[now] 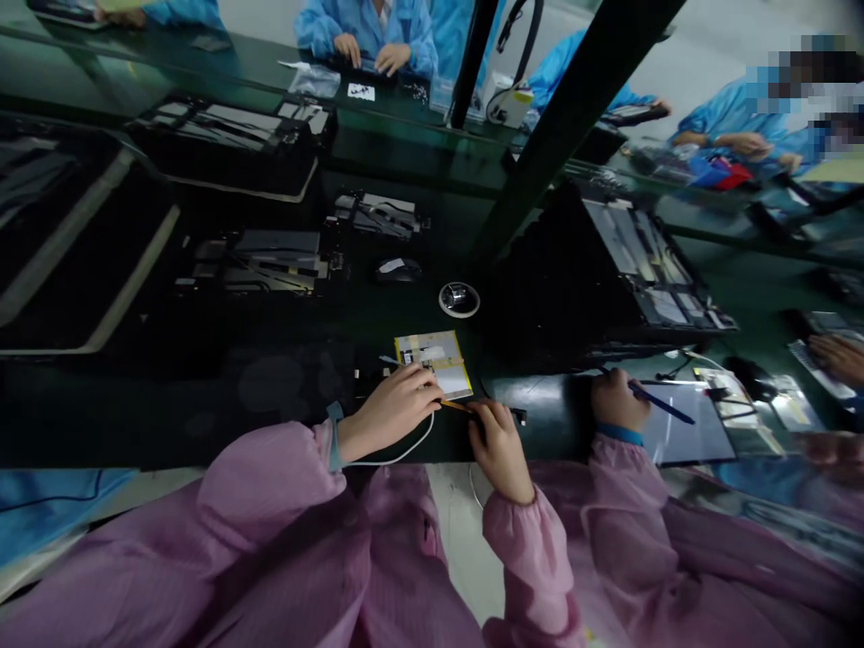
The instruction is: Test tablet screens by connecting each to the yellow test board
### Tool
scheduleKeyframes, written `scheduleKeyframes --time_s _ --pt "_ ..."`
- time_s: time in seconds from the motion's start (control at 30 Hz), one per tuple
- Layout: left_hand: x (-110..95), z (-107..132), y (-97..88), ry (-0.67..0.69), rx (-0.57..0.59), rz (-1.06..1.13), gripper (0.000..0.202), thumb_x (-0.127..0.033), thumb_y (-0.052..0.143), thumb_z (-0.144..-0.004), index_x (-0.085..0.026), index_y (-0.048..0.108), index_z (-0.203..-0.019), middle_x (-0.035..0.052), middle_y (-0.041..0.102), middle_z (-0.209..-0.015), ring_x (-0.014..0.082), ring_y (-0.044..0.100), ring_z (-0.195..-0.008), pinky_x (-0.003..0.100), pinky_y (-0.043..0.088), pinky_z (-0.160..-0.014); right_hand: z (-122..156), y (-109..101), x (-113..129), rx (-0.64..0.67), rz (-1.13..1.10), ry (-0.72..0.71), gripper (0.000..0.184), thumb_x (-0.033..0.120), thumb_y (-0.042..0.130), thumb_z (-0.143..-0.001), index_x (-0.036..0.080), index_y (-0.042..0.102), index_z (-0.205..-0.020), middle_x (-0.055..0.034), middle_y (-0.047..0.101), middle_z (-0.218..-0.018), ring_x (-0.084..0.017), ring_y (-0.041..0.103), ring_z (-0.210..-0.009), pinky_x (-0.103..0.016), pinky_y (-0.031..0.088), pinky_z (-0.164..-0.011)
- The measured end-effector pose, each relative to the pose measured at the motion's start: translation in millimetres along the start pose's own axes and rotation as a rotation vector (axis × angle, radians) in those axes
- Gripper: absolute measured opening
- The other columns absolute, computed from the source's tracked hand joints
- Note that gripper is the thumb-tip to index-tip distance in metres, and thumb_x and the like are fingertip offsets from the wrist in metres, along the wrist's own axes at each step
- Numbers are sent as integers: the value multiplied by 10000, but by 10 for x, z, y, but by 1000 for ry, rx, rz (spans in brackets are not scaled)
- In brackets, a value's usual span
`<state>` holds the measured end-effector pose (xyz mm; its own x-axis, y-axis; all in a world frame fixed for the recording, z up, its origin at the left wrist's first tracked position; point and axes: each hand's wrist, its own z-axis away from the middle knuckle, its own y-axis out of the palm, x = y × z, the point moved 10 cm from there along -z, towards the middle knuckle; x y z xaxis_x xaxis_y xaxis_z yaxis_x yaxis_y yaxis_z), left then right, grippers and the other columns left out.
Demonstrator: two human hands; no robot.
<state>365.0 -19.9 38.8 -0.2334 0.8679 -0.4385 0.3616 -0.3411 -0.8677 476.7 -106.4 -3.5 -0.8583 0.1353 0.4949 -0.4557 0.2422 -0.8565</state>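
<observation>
My left hand (393, 407) lies with curled fingers on the near edge of a small yellow and white board (436, 360) on the dark green bench (283, 396) and holds it down. My right hand (498, 443) is closed in a pinch on a thin orange-brown stick (455, 405). The stick's tip points left to the fingertips of my left hand. A white cable (411, 445) loops under my left wrist. Both my sleeves are pink.
A tape roll (459, 299) and a black mouse (398, 269) sit behind the board. Opened laptop chassis (260, 261) lie left and on a raised stand (648, 270) to the right. A neighbour's hand (613, 399) holds a blue pen. People in blue coats work at the far bench.
</observation>
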Motion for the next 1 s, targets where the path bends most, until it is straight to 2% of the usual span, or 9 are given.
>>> scheduleKeyframes --time_s 0.13,0.33,0.4,0.5,0.6,0.73,0.83,0.93,1.0 --pt "50 121 -121 -53 -69 115 197 -254 509 -940 -186 672 -1027 46 639 -958 187 552 -960 349 481 -866 -21 99 -37 4 -160 62 157 245 472 -923 196 621 -910 -77 604 -897 -215 566 -852 -349 474 -778" --pt "301 425 -419 -185 -242 320 166 -273 558 -917 -221 688 -1007 26 690 -942 169 602 -889 300 488 -795 -296 167 59 65 -823 194 195 385 608 -862 202 598 -797 9 559 -706 -126 517 -635 -244 428 -603" --pt "452 526 -438 -289 -276 445 134 -264 582 -902 -206 689 -957 29 697 -940 147 622 -800 259 489 -711 -423 261 212 133 -1004 187 182 377 667 -820 205 608 -810 22 551 -698 -115 515 -631 -240 429 -619" --pt "630 642 -340 -431 -279 647 111 -250 595 -886 -179 672 -923 36 679 -941 99 602 -629 206 459 -565 -586 449 597 343 -1198 93 192 338 731 -767 213 637 -878 16 581 -748 -125 550 -706 -258 450 -695" --pt "662 669 -296 -451 -281 640 97 -252 610 -873 -167 656 -867 19 641 -839 97 584 -630 189 437 -550 -711 534 874 436 -1235 32 160 323 726 -776 217 655 -873 1 604 -804 -132 562 -759 -268 458 -730" --pt "676 670 -357 -448 -334 566 97 -261 611 -873 -180 664 -869 11 633 -817 102 575 -666 189 444 -587 -843 487 1005 374 -1212 -28 113 321 706 -803 222 654 -795 -19 624 -903 -149 582 -878 -283 465 -816" --pt "722 691 -317 -488 -321 628 111 -275 618 -869 -184 677 -892 -2 627 -786 73 538 -556 185 443 -545 -892 440 977 331 -1264 -47 141 352 662 -843 225 609 -815 -45 640 -1048 -194 574 -1085 -356 437 -965" --pt "763 746 -230 -533 -316 778 129 -282 615 -869 -176 676 -910 -5 615 -777 58 528 -506 182 461 -517 -951 353 849 248 -1281 -42 152 384 603 -882 235 570 -880 -40 655 -941 -213 608 -1061 -421 444 -984" --pt "753 773 -188 -529 -319 873 130 -276 617 -866 -175 680 -916 17 620 -846 75 584 -591 193 508 -570 -1001 254 771 171 -1220 -57 149 382 605 -879 236 579 -898 -35 643 -911 -217 617 -1043 -424 460 -972"
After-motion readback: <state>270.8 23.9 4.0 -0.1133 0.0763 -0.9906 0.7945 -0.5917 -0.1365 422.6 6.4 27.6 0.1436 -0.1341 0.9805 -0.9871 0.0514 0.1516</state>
